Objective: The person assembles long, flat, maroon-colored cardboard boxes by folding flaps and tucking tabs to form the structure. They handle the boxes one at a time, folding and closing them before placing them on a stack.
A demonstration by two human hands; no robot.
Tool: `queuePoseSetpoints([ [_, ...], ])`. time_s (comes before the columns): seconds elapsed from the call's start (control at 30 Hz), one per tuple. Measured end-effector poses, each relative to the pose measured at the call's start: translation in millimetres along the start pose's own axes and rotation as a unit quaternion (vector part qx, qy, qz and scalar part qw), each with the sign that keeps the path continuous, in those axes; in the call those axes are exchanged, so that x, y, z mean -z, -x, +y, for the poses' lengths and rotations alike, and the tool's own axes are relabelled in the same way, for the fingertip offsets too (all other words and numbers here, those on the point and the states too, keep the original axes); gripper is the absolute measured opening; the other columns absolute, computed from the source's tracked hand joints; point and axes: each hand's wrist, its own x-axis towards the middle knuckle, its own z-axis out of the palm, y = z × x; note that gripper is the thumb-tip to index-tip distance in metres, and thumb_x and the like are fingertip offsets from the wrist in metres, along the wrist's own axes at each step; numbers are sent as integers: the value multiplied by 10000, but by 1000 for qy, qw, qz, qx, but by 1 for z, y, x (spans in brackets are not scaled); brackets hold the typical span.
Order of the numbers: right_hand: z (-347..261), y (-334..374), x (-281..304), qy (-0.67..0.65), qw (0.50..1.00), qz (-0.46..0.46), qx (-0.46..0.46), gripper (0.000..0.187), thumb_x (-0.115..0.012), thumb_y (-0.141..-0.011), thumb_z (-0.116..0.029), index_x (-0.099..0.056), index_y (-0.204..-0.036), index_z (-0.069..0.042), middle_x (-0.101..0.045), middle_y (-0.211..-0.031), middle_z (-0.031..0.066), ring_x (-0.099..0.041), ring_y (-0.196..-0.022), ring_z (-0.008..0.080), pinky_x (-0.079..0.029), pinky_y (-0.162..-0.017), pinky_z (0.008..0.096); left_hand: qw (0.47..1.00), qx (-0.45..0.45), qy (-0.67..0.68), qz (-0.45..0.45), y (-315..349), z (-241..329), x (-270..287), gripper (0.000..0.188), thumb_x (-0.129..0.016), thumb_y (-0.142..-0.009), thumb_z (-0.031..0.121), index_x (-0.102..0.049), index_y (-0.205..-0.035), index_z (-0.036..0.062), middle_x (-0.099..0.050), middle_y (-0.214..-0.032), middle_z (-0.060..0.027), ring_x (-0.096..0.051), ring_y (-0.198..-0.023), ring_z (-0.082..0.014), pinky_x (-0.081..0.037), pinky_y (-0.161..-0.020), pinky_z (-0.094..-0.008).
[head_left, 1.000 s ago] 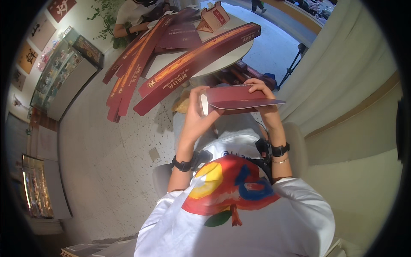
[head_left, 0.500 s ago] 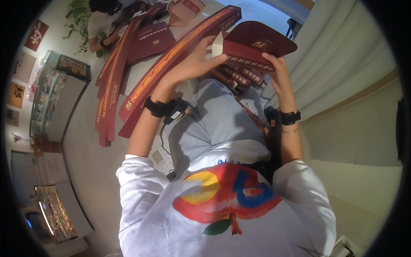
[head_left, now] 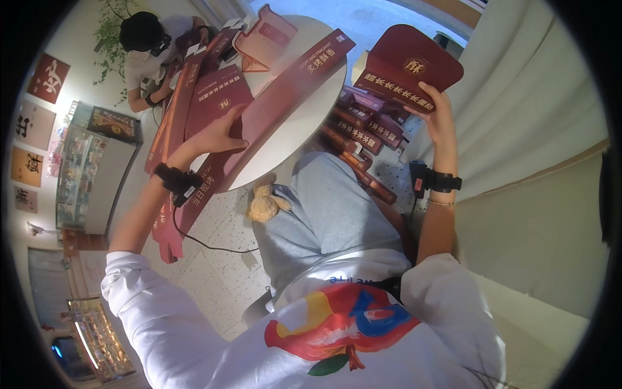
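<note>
Short maroon box [head_left: 398, 81], upper right of the frame, held up off the table. Broad flap with rounded corners stands raised; round gold emblem on it, a row of pale lettering along the panel below. Pale strip shows at its left end. Colour even.

Right hand [head_left: 437, 120] holds the box by its lower right corner, thumb on the near face, fingers bent in at the lower edge. Left hand [head_left: 220, 136], left of centre, at the edge of a long maroon box [head_left: 291, 91] lying diagonally over the round white table [head_left: 275, 155]; thumb well apart from the fingers. Cannot tell whether they grip.

Beneath the short box, a pile of maroon boxes [head_left: 363, 123]. Small tan plush toy [head_left: 264, 204] at the left thigh, near centre.

Against half a second earlier: left hand was at the short box's left end; now away to the left, right hand alone on it. Flap stands more upright, emblem facing the view more squarely. Long box earlier showed an orange-patterned face; now a plain maroon one with pale print.
</note>
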Motion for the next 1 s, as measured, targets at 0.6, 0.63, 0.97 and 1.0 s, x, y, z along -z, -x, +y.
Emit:
queuePoseSetpoints([
  [0.6,11,-32,16,-65,997,-28,3,397,-636,-884,-148,-517,-1221,24,-625,-1157,164,-650,-1031,298,-567,-854,475,986,122,74,-88,6,8,60,1060,-810,-716,505,-301,-1451,-64,-432,-1403,-261,-430,-1312,-309,-335,-1083,-364],
  [0.63,11,-33,25,-100,994,-39,1,397,-630,-888,-138,-512,-1229,28,-619,-1168,169,-643,-1046,308,-555,-873,485,985,112,80,-100,8,26,72,1011,-792,-740,501,-319,-1446,-47,-446,-1392,-245,-441,-1299,-296,-349,-1072,-359],
  [0.97,12,-26,-13,12,996,-83,24,435,-603,-910,-188,-491,-1287,-1,-613,-1193,128,-645,-1041,251,-560,-839,430,953,211,193,-103,89,-23,122,764,-718,-831,331,-397,-1458,35,-500,-1373,-103,-441,-1270,-175,-307,-1084,-289],
  [1.0,13,-27,-20,37,994,-98,23,440,-602,-911,-200,-491,-1290,-7,-614,-1191,121,-647,-1036,240,-564,-828,419,945,233,202,-107,95,-36,125,745,-715,-833,315,-409,-1452,35,-507,-1365,-91,-439,-1263,-170,-300,-1085,-285],
])
